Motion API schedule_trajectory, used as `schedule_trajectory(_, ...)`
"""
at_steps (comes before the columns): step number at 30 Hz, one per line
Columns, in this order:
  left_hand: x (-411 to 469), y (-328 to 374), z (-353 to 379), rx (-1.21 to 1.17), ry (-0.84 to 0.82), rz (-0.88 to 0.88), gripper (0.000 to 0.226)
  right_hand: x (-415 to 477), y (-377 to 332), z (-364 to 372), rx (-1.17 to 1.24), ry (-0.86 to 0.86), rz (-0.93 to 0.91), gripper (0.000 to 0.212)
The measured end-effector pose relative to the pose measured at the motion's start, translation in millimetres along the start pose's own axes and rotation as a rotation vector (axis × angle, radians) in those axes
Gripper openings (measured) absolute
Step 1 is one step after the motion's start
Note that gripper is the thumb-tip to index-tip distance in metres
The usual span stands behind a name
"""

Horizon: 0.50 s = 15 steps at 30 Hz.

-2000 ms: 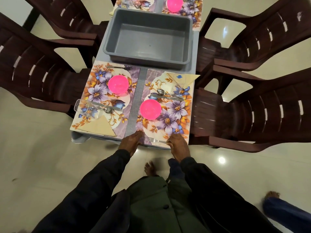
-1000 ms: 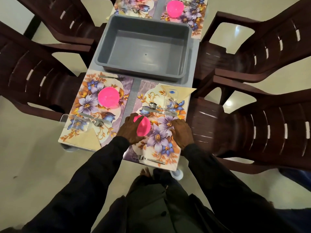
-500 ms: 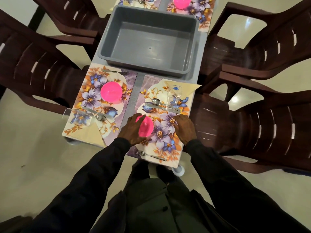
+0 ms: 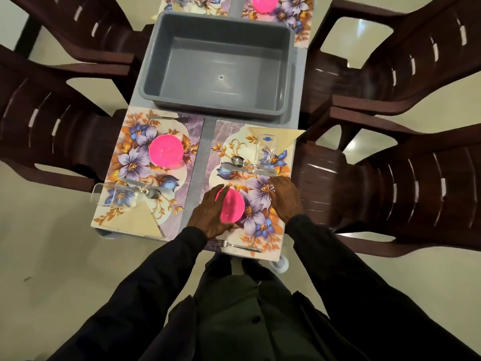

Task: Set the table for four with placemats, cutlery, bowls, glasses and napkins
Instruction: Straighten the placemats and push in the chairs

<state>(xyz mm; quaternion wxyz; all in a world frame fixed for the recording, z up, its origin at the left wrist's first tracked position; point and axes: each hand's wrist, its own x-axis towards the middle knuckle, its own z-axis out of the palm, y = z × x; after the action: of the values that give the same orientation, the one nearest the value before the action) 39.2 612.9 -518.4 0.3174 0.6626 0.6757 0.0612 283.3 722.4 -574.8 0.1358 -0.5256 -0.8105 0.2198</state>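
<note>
Left hand (image 4: 210, 213) cups pink bowl (image 4: 233, 209); right hand's (image 4: 286, 199) fingers (image 4: 276, 182) flat on placemat (image 4: 263, 230).

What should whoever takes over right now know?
Left hand grips the pink bowl on the near right placemat; right hand lies flat on that mat.
Also on that mat: glass, napkin, spoon, knife, fork.
Near left placemat looks complete, second pink bowl included.
Grey tub is empty.
Left: release the bowl and check the far placemats, which are mostly out of frame.
</note>
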Motion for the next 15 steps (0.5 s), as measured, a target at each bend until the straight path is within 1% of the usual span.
schedule_trajectory(4,7.2,-5.6,-2.8,-0.051,0.002,-0.018,0.115,6.3,-1.1,-0.4,0.005,0.044,-0.004,0.027)
schedule_trajectory(9,11.8,-7.1,-6.1,-0.01,-0.054,0.017,0.109,15.8,-1.1,5.1,0.002,0.025,0.038,0.028)
schedule_trajectory(12,9.0,-6.0,-2.0,-0.012,-0.058,0.015,0.111,22.5,-1.3,9.6,-0.034,0.034,0.009,0.026)
schedule_trajectory(15,8.6,-6.6,1.6,-0.055,-0.05,0.007,0.115,29.0,-5.6,14.2,-0.067,0.036,-0.04,0.034)
